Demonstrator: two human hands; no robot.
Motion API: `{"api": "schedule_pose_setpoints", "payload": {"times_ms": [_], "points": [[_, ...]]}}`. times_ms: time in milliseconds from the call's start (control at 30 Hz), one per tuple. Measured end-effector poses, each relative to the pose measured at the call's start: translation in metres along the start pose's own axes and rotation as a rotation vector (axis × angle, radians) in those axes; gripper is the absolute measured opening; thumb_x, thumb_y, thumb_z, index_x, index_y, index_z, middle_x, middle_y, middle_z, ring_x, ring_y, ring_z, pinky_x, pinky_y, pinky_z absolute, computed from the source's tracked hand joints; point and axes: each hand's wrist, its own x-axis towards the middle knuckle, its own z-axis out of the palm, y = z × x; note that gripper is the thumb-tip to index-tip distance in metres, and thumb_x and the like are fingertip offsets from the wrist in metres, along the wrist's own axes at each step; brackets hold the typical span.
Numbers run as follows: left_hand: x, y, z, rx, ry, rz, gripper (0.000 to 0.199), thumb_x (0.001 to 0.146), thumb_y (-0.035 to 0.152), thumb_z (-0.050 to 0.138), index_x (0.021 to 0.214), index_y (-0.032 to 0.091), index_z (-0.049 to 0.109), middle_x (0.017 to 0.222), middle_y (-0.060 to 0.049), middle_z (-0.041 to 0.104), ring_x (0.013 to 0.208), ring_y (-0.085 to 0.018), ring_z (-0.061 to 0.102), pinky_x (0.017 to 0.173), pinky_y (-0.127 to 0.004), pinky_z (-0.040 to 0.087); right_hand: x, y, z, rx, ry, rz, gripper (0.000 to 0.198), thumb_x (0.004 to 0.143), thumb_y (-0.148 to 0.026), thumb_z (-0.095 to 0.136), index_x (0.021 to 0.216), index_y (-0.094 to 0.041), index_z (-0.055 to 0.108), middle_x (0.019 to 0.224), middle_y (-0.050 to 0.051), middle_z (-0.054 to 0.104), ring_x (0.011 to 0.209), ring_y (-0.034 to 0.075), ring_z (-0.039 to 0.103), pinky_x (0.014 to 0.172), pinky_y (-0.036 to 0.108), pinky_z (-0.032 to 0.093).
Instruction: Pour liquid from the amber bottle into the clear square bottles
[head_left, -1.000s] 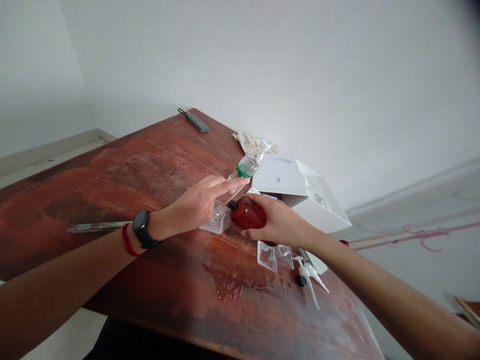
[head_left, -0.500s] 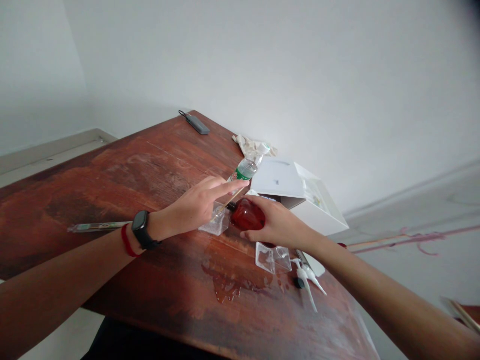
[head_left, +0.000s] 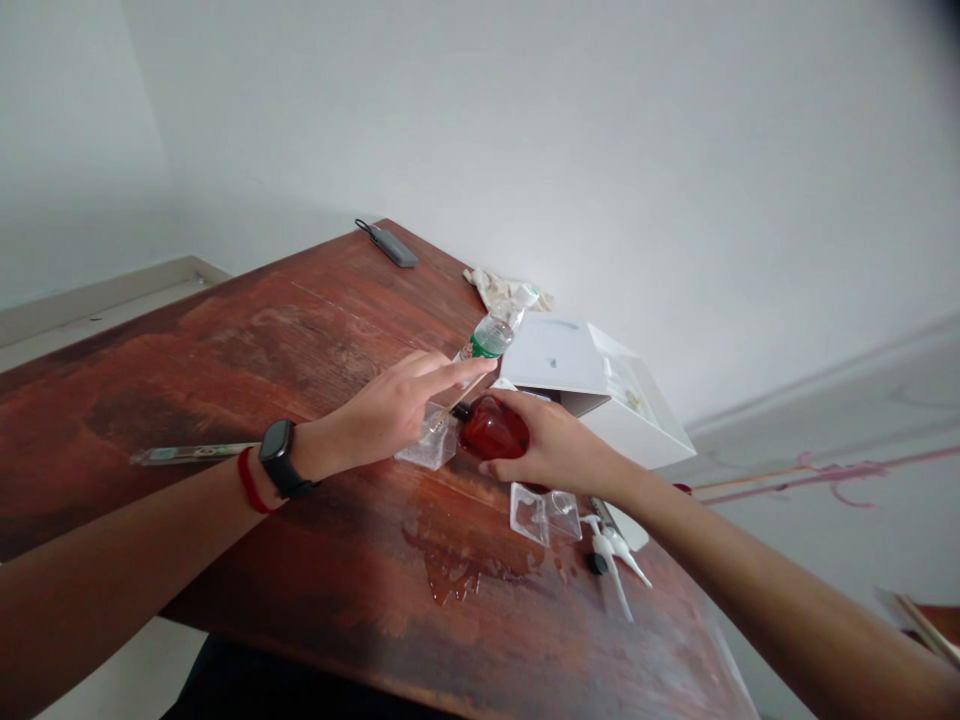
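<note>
My right hand (head_left: 562, 440) is wrapped round a rounded bottle of red liquid (head_left: 491, 430). The bottle is tipped on its side, its black neck (head_left: 462, 411) pointing left over a small clear plastic box (head_left: 431, 452). Pinched in my left hand (head_left: 394, 408) is a thin wooden stick (head_left: 466, 396), which slants down towards the clear box beside the neck. My left index finger stretches forward, in front of a clear drink bottle (head_left: 491, 337) with a green label. Whether liquid is flowing from the neck, I cannot tell.
Clear plastic pieces (head_left: 546, 514), white pump heads (head_left: 616, 560) and a black cap (head_left: 597, 564) lie at right. A liquid puddle (head_left: 454, 570) is in front. White box (head_left: 559, 355), cloth (head_left: 491, 287) and grey device (head_left: 394, 247) sit behind; a wrapped item (head_left: 191, 454) lies left.
</note>
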Motion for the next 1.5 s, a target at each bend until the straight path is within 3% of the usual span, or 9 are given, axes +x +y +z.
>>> {"api": "schedule_pose_setpoints", "payload": {"times_ms": [400,767,1500], "points": [[-0.0011,0.0005,-0.0002,0.019,-0.003,0.008,0.064,0.102,0.002,0.039,0.159,0.027,0.054,0.126,-0.008,0.072,0.113,-0.024,0.065,0.105,-0.042,0.054,0.0003,0.0018,0.0010,-0.024,-0.006,-0.002,0.073,0.073,-0.039,0.083,0.142,-0.022,0.067,0.127,0.013,0.080,0.111,0.037,0.076,0.099,0.052,0.057],[-0.0020,-0.0009,-0.0002,0.037,-0.016,0.015,0.076,0.093,-0.005,0.040,0.160,0.028,0.051,0.129,-0.007,0.071,0.115,-0.024,0.065,0.106,-0.042,0.054,-0.0004,-0.0001,0.0005,-0.005,0.006,0.002,0.068,0.073,-0.038,0.084,0.139,-0.026,0.069,0.127,0.009,0.081,0.109,0.035,0.077,0.098,0.051,0.059],[-0.0025,-0.0013,0.0002,0.037,-0.024,0.021,0.075,0.094,-0.006,0.038,0.160,0.026,0.050,0.124,-0.007,0.071,0.111,-0.023,0.065,0.104,-0.041,0.053,0.0013,0.0026,0.0012,-0.008,-0.004,-0.001,0.069,0.074,-0.039,0.085,0.139,-0.024,0.069,0.124,0.010,0.081,0.105,0.034,0.077,0.095,0.049,0.058]]}}
